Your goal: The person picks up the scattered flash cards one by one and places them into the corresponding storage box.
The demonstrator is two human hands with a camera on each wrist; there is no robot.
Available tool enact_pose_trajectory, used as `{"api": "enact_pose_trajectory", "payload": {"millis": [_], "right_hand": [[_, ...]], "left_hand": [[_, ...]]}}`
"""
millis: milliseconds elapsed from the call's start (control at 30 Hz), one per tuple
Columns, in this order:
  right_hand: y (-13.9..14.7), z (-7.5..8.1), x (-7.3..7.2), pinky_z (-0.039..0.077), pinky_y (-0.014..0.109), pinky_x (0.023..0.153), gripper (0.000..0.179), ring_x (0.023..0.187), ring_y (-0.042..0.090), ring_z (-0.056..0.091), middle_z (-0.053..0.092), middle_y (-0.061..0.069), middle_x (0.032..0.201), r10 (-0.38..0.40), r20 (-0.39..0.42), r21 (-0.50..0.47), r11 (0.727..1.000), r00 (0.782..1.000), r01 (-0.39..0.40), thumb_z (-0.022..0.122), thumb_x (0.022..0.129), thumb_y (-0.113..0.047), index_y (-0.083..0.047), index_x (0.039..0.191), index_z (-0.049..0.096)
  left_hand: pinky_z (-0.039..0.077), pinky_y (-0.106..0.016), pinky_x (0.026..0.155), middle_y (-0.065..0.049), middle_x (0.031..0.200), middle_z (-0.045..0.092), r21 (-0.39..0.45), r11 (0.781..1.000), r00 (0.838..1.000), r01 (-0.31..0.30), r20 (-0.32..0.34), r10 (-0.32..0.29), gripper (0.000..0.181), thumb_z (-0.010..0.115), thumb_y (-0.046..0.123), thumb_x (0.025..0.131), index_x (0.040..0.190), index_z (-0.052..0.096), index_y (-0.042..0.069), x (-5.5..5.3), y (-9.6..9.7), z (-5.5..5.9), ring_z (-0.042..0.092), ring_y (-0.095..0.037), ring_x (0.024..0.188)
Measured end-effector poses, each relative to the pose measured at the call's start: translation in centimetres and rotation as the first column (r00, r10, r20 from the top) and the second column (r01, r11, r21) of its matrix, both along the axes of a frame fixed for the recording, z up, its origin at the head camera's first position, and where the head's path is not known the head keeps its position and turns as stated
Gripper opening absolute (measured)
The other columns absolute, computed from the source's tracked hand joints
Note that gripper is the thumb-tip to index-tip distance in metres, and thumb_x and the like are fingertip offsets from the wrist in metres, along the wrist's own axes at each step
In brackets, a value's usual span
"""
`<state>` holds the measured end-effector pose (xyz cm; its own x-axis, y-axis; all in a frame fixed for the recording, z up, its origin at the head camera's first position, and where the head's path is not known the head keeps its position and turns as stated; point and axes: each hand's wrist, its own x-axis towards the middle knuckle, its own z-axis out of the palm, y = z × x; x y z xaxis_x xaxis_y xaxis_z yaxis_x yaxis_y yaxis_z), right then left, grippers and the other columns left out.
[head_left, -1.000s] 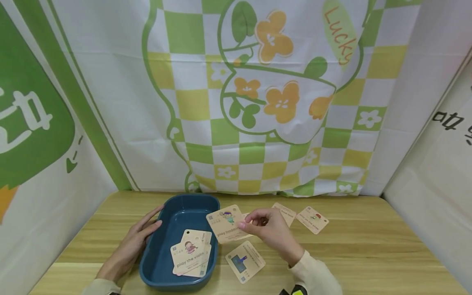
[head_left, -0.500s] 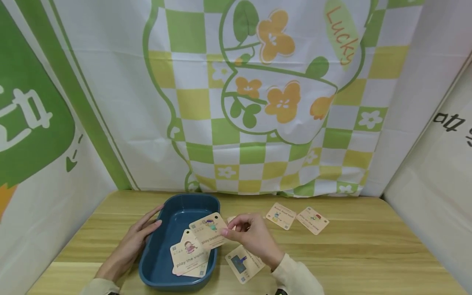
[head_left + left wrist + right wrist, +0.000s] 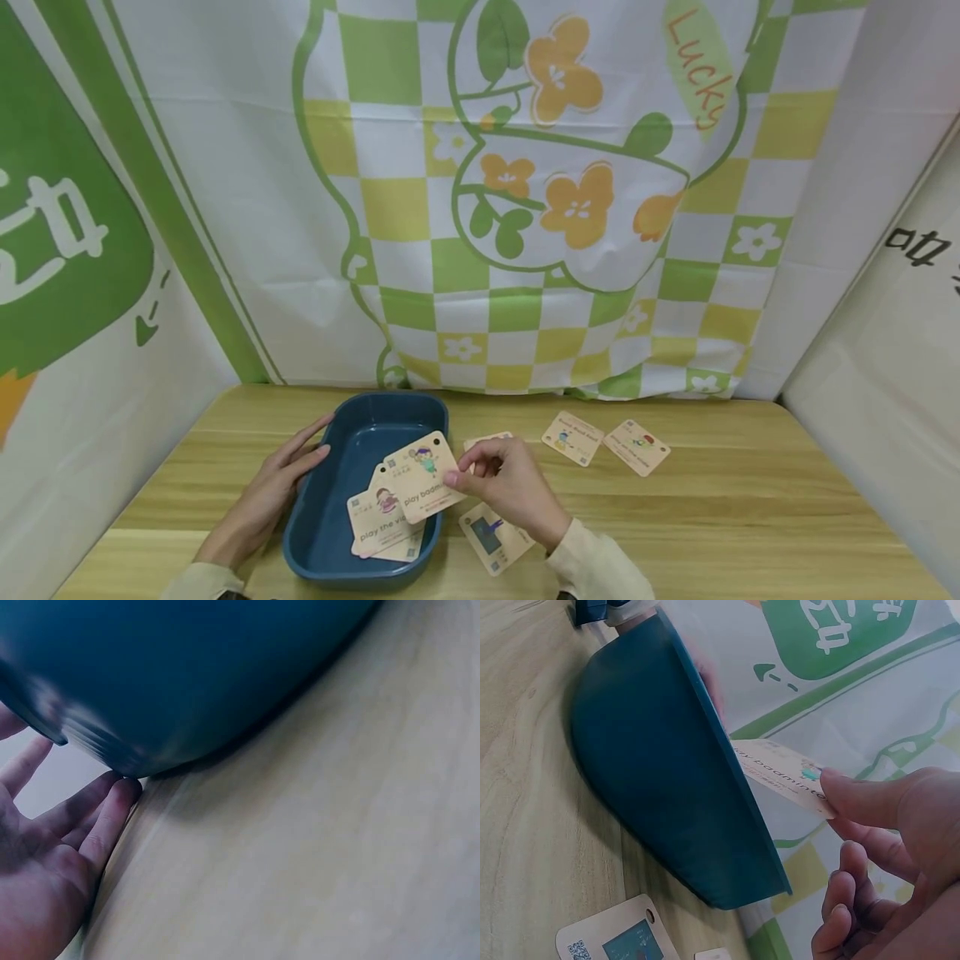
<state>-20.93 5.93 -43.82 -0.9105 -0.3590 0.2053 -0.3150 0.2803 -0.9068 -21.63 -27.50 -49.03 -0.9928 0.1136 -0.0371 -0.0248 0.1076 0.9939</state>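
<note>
My right hand [image 3: 510, 483] pinches a cream picture card [image 3: 425, 479] by its right edge, between thumb and forefinger. The card shows a figure with a racket and words starting "play badm". It is tilted over the right side of a blue tray [image 3: 330, 492]. Below it, overlapped in the head view, a card reading "play the vio…" [image 3: 378, 517] lies on other cards in the tray. My left hand [image 3: 258, 492] rests against the tray's left side, thumb at the rim; its fairly straight fingers [image 3: 112, 817] touch the wall low down in the left wrist view.
On the wooden table [image 3: 712, 525], a card with a blue picture [image 3: 487, 537] lies right of the tray, partly under my right hand. Another card [image 3: 483, 437] peeks out behind that hand. Two cards [image 3: 572, 437] lie farther right. A patterned curtain [image 3: 525, 250] hangs behind.
My right hand has moved left with the badminton card, from beside the tray to over it. A card at the back right has come into full sight. My left hand stays put.
</note>
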Motion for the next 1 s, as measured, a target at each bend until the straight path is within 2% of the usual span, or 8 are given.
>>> {"api": "enact_pose_trajectory", "payload": {"millis": [167,467,767,1000], "right_hand": [[-0.11,-0.09,0.05,0.038,0.022,0.056,0.015,0.060,0.009,0.047,0.054,-0.003,0.064,0.003,0.001,0.007,1.000,1.000,-0.003,0.085,0.084,-0.019,-0.008,0.081,0.076],[-0.03,-0.16,0.18,0.039,0.022,0.055,0.018,0.061,0.011,0.047,0.054,-0.002,0.066,0.047,0.049,0.054,0.997,0.998,-0.049,0.081,0.089,-0.026,-0.008,0.086,0.077],[0.36,-0.11,0.00,0.040,0.025,0.056,0.014,0.063,0.013,0.048,0.056,0.000,0.069,0.063,0.087,0.081,0.994,0.994,-0.070,0.079,0.091,-0.026,-0.011,0.090,0.077],[0.52,0.15,-0.02,0.040,0.024,0.055,0.013,0.059,0.011,0.047,0.058,0.000,0.069,0.080,0.071,0.110,0.990,0.994,-0.087,0.079,0.090,-0.026,-0.014,0.089,0.078]], "left_hand": [[0.052,-0.030,0.091,-0.028,0.156,0.032,0.000,1.000,1.000,-0.003,-0.006,0.003,0.063,0.051,0.035,0.108,0.163,0.025,0.017,-0.05,0.03,-0.02,0.055,-0.029,0.125],[0.053,-0.031,0.090,-0.030,0.153,0.036,0.015,1.000,1.000,0.000,-0.014,0.000,0.062,0.051,0.033,0.108,0.163,0.025,0.016,0.06,0.12,-0.11,0.061,-0.020,0.117],[0.053,-0.032,0.091,-0.031,0.153,0.035,0.028,1.000,1.000,0.007,-0.002,-0.007,0.064,0.051,0.032,0.108,0.163,0.023,0.015,0.03,0.11,-0.13,0.061,-0.019,0.117],[0.053,-0.031,0.091,-0.031,0.153,0.035,0.028,1.000,1.000,0.009,-0.005,-0.008,0.064,0.051,0.032,0.108,0.163,0.023,0.015,0.05,0.13,-0.08,0.061,-0.019,0.117]]}}
